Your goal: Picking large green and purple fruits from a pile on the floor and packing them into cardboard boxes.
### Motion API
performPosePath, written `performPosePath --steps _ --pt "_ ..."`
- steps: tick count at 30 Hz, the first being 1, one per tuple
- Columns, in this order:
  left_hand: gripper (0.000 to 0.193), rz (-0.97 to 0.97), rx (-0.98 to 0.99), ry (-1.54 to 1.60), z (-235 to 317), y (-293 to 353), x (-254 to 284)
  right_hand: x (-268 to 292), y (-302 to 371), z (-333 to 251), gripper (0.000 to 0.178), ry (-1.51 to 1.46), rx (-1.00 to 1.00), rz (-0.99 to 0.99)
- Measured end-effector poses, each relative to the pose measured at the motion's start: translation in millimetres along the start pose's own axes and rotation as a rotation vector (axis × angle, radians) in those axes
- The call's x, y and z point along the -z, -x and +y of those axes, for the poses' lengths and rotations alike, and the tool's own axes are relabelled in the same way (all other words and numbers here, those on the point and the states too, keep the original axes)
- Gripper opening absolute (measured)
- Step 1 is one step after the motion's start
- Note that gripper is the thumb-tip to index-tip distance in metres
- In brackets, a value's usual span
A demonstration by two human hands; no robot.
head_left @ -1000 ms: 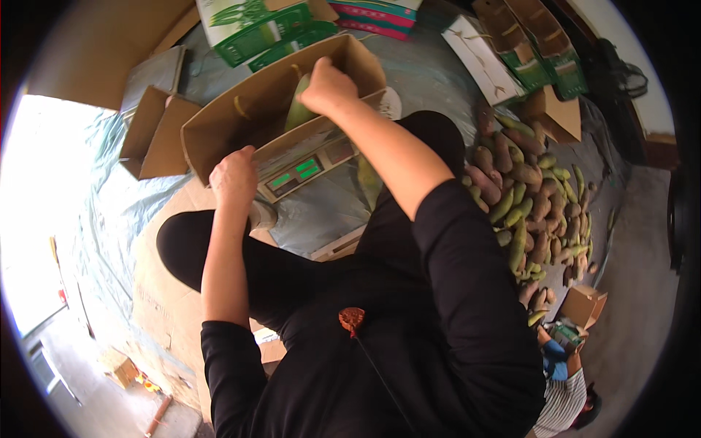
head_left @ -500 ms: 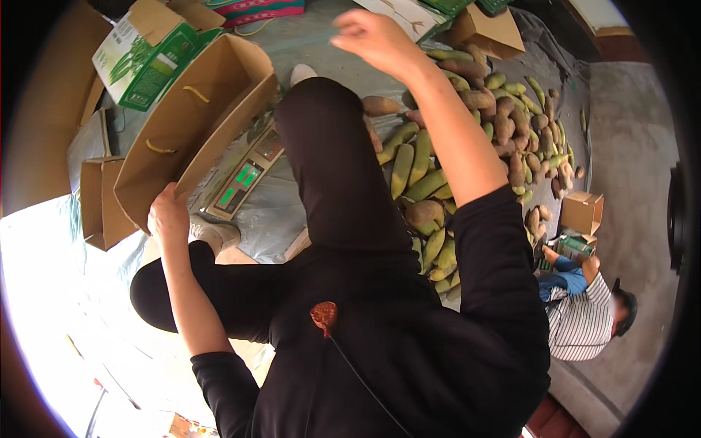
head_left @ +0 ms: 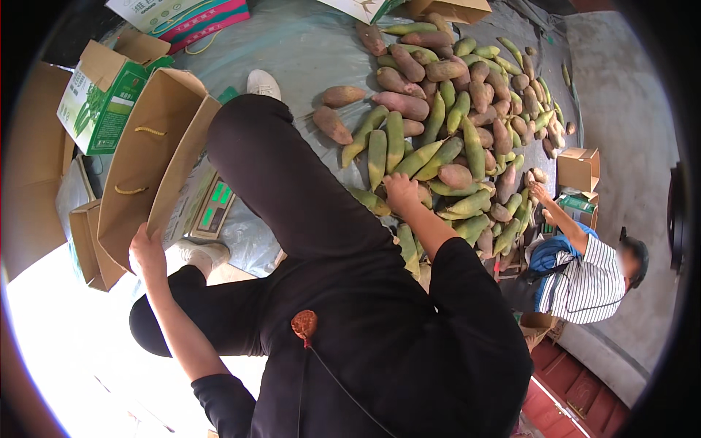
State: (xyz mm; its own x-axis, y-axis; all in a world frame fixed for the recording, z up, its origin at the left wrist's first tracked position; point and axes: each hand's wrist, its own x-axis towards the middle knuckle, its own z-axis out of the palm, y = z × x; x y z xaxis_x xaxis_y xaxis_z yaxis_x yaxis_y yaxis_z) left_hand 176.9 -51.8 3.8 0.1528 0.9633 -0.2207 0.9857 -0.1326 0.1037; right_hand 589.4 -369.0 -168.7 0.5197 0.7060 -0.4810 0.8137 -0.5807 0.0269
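My left hand (head_left: 148,252) is closed on the near rim of a tall open cardboard box (head_left: 171,109) with yellow cord handles. This box leans over a digital scale (head_left: 212,212) with lit green displays. To the right, my right hand (head_left: 406,195) reaches down into a pile of long root vegetables, its fingers curled among them. Beside those fingers lie a green radish (head_left: 377,159) and a rounder brownish-purple root (head_left: 455,177). Whatever is under the fingers is hidden.
A green and white carton (head_left: 109,109) and a small open box (head_left: 95,244) stand left. Pink and white cartons (head_left: 204,22) are at the far side. A co-worker in a striped shirt (head_left: 584,285) reaches toward the pile at right, near an open cardboard box (head_left: 577,169).
My right hand has come down from the far side onto the root pile. My left hand stays on the box rim. The co-worker has stretched an arm toward the pile.
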Motion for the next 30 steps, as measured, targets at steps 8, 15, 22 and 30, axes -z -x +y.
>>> performPosePath --steps 8,15,22,30 --pt "0.028 0.030 0.040 0.018 11 5 5 -36 15 30 0.026 0.366 0.230 -0.100" --pt "0.022 0.040 0.081 0.059 4 4 -3 -39 8 36 0.036 0.332 0.181 -0.098" --pt "0.021 0.032 0.092 0.044 7 9 1 12 -20 38 0.065 -0.630 -0.084 0.167" --pt "0.020 0.048 0.031 0.037 0 12 0 215 -60 -71 0.068 -1.234 0.230 0.493"
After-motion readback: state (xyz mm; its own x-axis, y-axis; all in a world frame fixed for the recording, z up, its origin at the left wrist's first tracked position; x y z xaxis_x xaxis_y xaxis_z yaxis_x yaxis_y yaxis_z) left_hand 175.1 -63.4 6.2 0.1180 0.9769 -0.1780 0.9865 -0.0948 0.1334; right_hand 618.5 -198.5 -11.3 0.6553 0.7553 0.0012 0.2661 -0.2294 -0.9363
